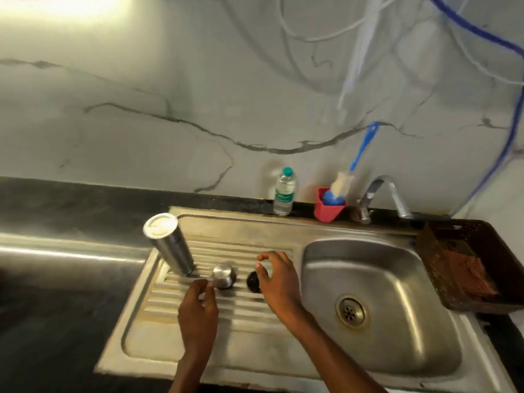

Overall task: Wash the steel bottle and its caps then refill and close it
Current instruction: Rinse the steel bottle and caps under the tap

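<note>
A white marble-veined wall [175,89] rises behind a dark stone counter [56,321], and a steel sink unit is let into that counter, with a ribbed drainboard [226,333] on the left and the basin [397,279] on the right. White and blue hoses [482,32] loop across the wall above.

At the back edge a red plastic holder [329,207] holds a blue-handled bottle brush [344,181], bristles down, with something blue beneath it. Beside it stands a clear plastic water bottle [284,192] with a green cap; whether it holds water I cannot tell. A brown plastic basket [482,282] sits at the right of the basin with something reddish-brown in it. The tap [385,194] curves over the basin's far corner.

The steel bottle [170,245] stands mouth-down on the drainboard, its flat base towards me. Just right of it the steel cap [224,276] rests on the ribs, and right of that the black inner cap [253,282].

My left hand [198,304] is just beside the steel cap, fingers curled loosely inward; whether the fingertips touch it I cannot tell through the blur. My right hand [279,279] hovers at the black inner cap, thumb and fingers arched around it; I cannot tell if they grip it.
</note>
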